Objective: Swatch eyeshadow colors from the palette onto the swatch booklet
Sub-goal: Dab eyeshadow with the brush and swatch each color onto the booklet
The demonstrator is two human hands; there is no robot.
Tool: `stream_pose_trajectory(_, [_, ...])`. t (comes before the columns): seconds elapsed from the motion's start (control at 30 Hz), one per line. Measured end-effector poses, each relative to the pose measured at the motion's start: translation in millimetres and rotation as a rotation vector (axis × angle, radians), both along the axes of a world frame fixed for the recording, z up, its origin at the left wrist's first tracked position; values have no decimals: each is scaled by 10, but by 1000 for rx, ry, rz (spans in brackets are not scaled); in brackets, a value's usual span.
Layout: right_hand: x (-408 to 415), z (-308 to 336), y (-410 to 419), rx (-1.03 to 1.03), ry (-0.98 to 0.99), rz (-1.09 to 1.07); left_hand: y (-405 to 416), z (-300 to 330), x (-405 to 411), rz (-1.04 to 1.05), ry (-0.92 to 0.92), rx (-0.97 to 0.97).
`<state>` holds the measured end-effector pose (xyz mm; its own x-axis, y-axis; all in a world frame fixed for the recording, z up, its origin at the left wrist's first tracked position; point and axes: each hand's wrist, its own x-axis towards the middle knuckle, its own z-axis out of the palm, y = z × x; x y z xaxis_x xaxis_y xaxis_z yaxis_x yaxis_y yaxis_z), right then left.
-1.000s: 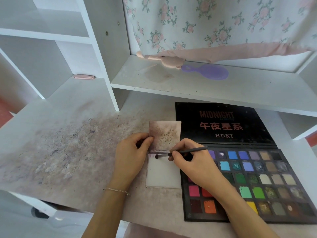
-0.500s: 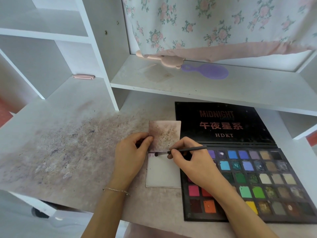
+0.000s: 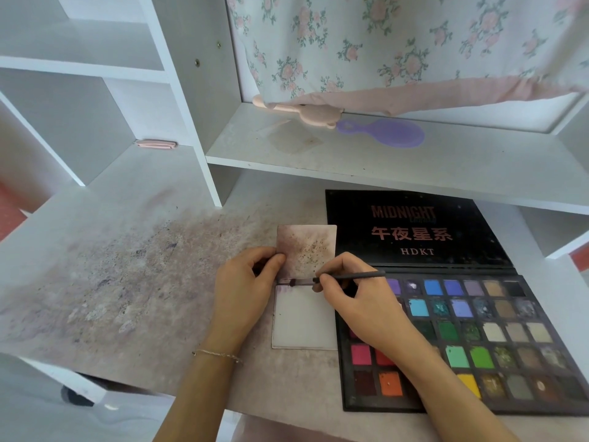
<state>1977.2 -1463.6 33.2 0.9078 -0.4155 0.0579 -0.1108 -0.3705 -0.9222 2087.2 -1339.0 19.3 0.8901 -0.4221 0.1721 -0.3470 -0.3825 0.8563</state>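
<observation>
Your right hand (image 3: 360, 301) pinches the brush (image 3: 350, 277), tip on the booklet (image 3: 304, 317) at frame centre. Your left hand (image 3: 245, 288) pins the booklet's edge. The palette (image 3: 478, 330), lower right, reads "MIDNIGHT", "午夜星系", "HDKT".

Both forearms are bare, with a thin chain bracelet (image 3: 217, 355) on the left wrist.
</observation>
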Motion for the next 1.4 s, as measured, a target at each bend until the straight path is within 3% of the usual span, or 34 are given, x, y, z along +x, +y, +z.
stream_pose_trajectory(0.37, [-91,102,-80,158,-191,-47,-3,-10,-2,-10,15,-27])
stream_pose_trajectory(0.57, [-336,198,-286,126,-241,-137,1,4,-18,-29,22,-23])
stream_pose_trajectory(0.8, [-718,183,-534,49,-235,-412,-16,-4,28,-84,96,-17])
stream_pose_trajectory(1.03, [-1017,78,-468,15,-329,-591,-121,56,52,-51,90,-113])
stream_pose_trajectory(1.4, [-945,25,-442,-67,-338,-587,-394,26,158,1,62,-199])
